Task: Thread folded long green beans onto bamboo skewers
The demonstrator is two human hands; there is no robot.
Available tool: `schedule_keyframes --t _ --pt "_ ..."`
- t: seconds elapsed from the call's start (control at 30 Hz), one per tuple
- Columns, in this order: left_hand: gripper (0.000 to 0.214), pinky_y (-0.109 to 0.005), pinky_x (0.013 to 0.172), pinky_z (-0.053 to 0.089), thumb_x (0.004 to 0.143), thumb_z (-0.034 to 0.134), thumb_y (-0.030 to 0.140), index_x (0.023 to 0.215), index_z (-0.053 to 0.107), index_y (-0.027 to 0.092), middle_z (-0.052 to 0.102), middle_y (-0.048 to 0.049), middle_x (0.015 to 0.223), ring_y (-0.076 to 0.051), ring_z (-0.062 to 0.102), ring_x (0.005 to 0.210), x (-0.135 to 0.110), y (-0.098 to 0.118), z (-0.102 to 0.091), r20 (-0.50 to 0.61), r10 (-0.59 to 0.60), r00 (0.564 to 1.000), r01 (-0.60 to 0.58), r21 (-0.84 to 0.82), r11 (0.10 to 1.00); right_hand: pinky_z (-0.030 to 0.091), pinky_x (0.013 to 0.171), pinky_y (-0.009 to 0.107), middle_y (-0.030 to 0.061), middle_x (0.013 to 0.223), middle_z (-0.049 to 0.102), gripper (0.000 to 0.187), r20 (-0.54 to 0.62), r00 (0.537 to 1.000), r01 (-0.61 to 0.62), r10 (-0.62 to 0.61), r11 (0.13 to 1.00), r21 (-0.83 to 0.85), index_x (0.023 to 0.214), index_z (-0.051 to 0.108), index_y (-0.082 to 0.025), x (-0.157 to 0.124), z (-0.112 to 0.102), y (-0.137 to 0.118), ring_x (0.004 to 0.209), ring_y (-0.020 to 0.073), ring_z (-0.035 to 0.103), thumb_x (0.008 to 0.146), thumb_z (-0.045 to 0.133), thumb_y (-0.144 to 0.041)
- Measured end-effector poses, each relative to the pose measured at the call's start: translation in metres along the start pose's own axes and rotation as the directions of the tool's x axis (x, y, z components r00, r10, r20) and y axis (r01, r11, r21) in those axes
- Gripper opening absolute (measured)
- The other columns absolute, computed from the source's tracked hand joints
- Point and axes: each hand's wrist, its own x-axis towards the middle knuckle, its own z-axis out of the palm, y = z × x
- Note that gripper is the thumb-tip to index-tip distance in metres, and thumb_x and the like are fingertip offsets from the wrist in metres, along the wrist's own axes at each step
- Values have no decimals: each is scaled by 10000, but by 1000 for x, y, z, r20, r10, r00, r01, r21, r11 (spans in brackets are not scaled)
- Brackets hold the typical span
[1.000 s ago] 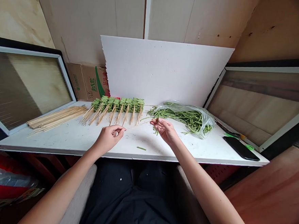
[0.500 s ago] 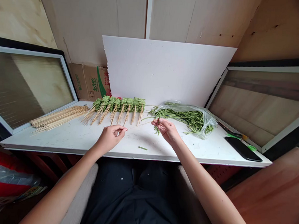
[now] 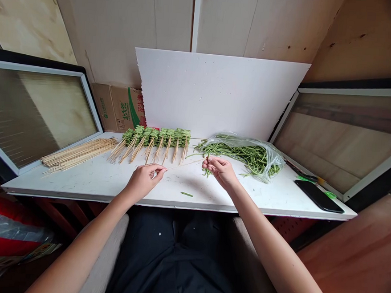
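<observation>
The left hand pinches a thin skewer above the desk; the right hand pinches what looks like a bean piece at its far end (light, crisp, likely snappable; best gripped beside the point). Skewered beans lie beyond.

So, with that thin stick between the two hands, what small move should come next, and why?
Probably the right hand should ease the green piece it seems to pinch onto the stick: the left hand holds the stick, its middle looks bare, and the loaded skewers carry similar pieces.
</observation>
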Motion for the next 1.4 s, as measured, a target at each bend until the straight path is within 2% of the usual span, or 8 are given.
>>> schedule_keyframes --t 0.47,0.63,0.77,0.97,1.13,1.4 --pt "300 -268 758 530 1000 567 419 1026 801 232 797 -63 1011 -187 687 848 -2 -9 3 27 30 999 -32 57 998 578 769 360 69 825 774 335 19 998 68 -66 989 -129 831 817 -193 -5 0 -3 756 201 726 726 919 -494" --pt "303 -266 758 543 1001 575 426 1015 795 219 796 -70 1013 -193 699 874 -3 3 5 39 37 999 -36 -12 999 608 736 380 96 801 796 355 50 996 82 -72 968 -237 832 826 -181 -12 17 1 739 236 758 723 917 -507" --pt "324 -282 766 568 991 589 452 1024 795 204 801 -87 1018 -203 710 875 -3 11 4 -7 12 1000 -13 -55 998 612 721 359 93 848 806 329 88 993 100 -84 975 -197 868 823 -197 -16 32 7 770 232 766 769 886 -504" --pt "358 -308 752 588 963 610 492 1004 807 195 804 -96 956 -209 708 808 -1 5 5 -22 -12 1000 10 -101 995 601 687 322 58 881 802 319 113 992 59 -47 992 -112 944 809 -231 -14 29 15 823 220 761 716 935 -415" --pt "355 -305 731 583 953 618 497 999 811 203 801 -90 935 -208 699 796 -2 2 9 -27 -4 1000 1 -114 993 599 677 333 71 877 798 300 102 993 67 -53 987 -144 878 809 -216 -13 27 18 806 218 747 700 938 -422" --pt "348 -308 739 581 960 606 484 1001 814 207 802 -89 937 -209 697 798 -4 3 11 -1 -4 1000 3 -100 995 604 693 358 94 871 812 311 86 994 85 -68 974 -209 875 820 -206 -16 29 12 797 230 750 701 935 -436"
